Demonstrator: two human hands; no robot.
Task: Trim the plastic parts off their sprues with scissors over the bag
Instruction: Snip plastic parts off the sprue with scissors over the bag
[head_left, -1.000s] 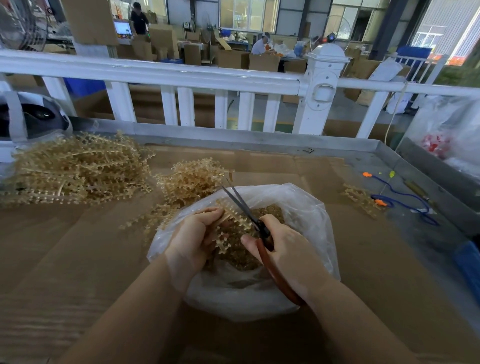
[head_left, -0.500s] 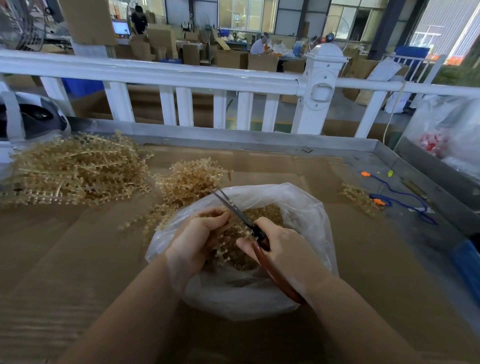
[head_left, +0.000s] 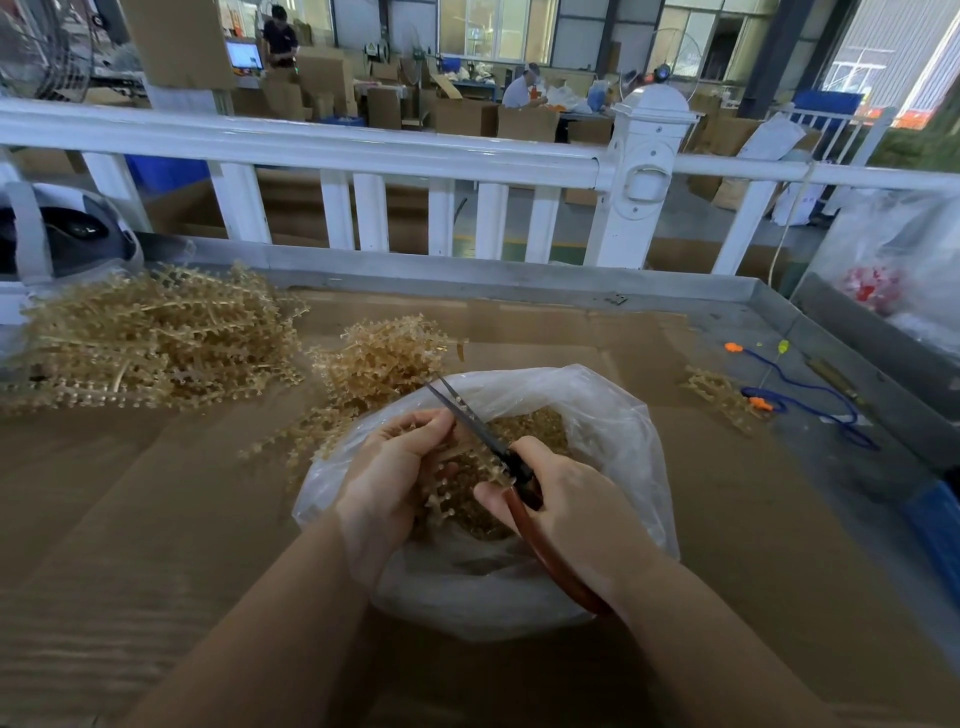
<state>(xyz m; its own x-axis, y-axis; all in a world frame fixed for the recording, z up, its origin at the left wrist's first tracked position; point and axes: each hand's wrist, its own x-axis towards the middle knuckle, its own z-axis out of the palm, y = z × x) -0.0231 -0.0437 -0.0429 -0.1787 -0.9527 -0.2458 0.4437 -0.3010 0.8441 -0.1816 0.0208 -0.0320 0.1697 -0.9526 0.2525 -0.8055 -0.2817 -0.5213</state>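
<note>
Since the earlier frame the scissors (head_left: 485, 441) have been swinging left, blades now nearly closed, and my left hand (head_left: 387, 480) has been rising to meet them. My left fingers (head_left: 423, 434) are curling round a sprue strip (head_left: 452, 480), pinching it up against the blades. My right hand (head_left: 563, 506) is clenching the red-brown handles, thumb on top. Both are working directly over the open clear bag (head_left: 613, 415), which is holding a heap of cut parts. Judgement: mid-snip; next I am needing to reopen the blades and feed the strip on to the next part. Untrimmed sprues (head_left: 156, 343) are piling up on the tabletop (head_left: 130, 519), far left.
</note>
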